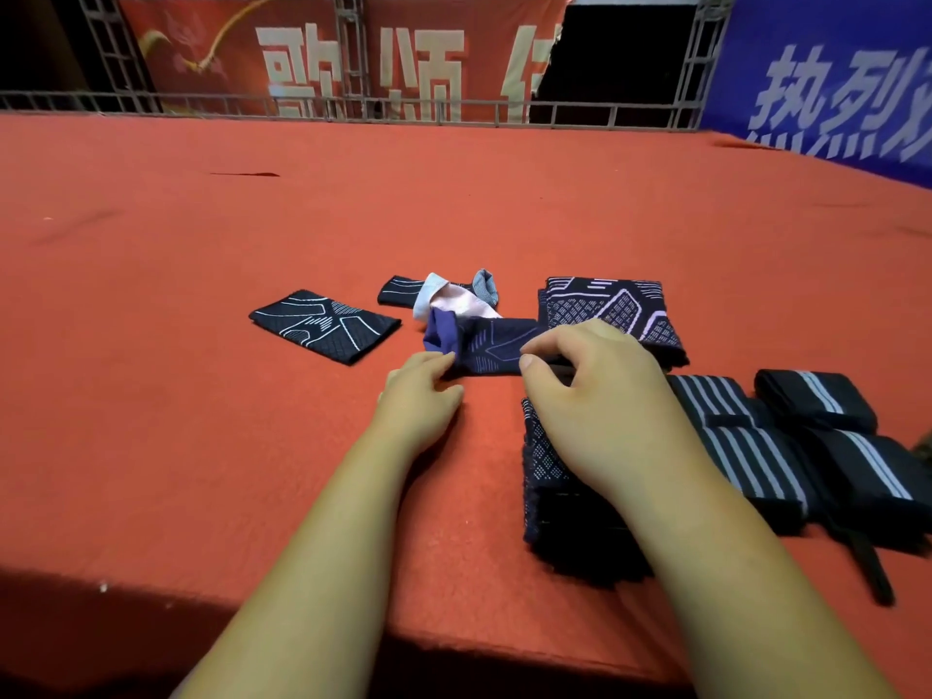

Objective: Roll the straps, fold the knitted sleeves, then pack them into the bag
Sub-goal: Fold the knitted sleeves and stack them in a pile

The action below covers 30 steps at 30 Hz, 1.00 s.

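Observation:
A dark knitted sleeve with a purple cuff [486,345] lies across the middle of the red table. My left hand [421,403] pinches its near left edge by the cuff. My right hand [600,396] grips its right end with curled fingers. A folded dark sleeve with white lines [325,325] lies to the left. Behind, a sleeve with a pink inside and grey cuff [454,295] lies loose. A folded patterned sleeve [615,307] sits at the right rear. Another dark folded sleeve [565,512] lies under my right wrist. Rolled black straps with grey stripes [817,401] [736,446] rest at the right.
The red felt table [201,396] stretches far back to a metal truss rail [353,108] with red and blue banners. A loose black strap end [872,572] hangs near the table's front right edge. No bag shows in view.

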Each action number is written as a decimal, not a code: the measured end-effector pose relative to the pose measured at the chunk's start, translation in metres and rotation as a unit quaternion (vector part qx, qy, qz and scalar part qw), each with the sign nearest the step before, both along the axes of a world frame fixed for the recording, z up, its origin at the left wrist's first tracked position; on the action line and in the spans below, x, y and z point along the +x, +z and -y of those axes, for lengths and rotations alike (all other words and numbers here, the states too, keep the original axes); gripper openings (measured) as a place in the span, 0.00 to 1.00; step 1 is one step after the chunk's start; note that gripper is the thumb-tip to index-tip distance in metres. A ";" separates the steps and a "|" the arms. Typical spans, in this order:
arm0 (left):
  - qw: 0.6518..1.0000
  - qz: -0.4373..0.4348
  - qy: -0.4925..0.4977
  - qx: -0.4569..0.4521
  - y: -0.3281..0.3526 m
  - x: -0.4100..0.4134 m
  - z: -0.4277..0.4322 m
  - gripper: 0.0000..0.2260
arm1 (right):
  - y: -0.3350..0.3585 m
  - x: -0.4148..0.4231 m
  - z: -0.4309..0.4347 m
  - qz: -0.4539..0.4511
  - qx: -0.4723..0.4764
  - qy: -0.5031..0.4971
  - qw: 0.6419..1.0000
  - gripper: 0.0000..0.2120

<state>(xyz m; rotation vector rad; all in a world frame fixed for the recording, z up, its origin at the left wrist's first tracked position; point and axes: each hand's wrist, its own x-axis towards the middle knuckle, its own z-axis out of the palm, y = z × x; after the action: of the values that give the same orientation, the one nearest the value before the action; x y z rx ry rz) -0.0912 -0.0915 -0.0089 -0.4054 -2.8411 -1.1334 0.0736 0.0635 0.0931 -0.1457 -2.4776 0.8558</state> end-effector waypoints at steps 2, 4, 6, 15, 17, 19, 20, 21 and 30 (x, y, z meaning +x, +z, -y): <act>0.993 -0.023 0.024 0.117 0.007 0.003 0.000 0.22 | 0.000 0.002 0.001 -0.001 -0.003 0.004 1.000 0.08; 0.969 -0.042 0.079 0.228 0.018 0.009 0.001 0.17 | 0.001 0.004 0.003 -0.005 -0.007 0.007 1.000 0.07; 0.956 -0.079 0.108 0.262 0.028 0.018 0.001 0.15 | 0.003 0.007 0.005 -0.011 -0.011 0.012 1.000 0.07; 0.922 -0.141 0.069 0.354 0.086 0.078 0.017 0.11 | 0.013 0.014 0.020 -0.035 0.011 0.051 0.998 0.11; 0.915 -0.139 0.039 0.377 0.112 0.098 0.027 0.11 | 0.017 0.017 0.023 -0.029 0.011 0.061 0.998 0.18; 0.912 -0.143 0.009 0.385 0.133 0.116 0.037 0.10 | 0.021 0.021 0.031 -0.026 -0.002 0.087 0.996 0.24; 0.910 -0.142 -0.006 0.389 0.141 0.123 0.042 0.10 | 0.023 0.023 0.037 -0.023 -0.016 0.104 0.994 0.26; 0.909 -0.139 -0.018 0.393 0.147 0.130 0.045 0.10 | 0.023 0.025 0.043 -0.022 -0.027 0.121 0.992 0.27; 0.958 -0.204 -0.160 0.122 0.148 0.143 0.076 0.23 | 0.010 0.024 0.072 -0.036 -0.064 0.132 0.989 0.04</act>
<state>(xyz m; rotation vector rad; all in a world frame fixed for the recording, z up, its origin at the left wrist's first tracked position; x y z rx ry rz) 0.0523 -0.1680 0.1391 -0.9774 -2.3001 -1.2533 0.0981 -0.0081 0.1028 0.1699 -2.4086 1.1092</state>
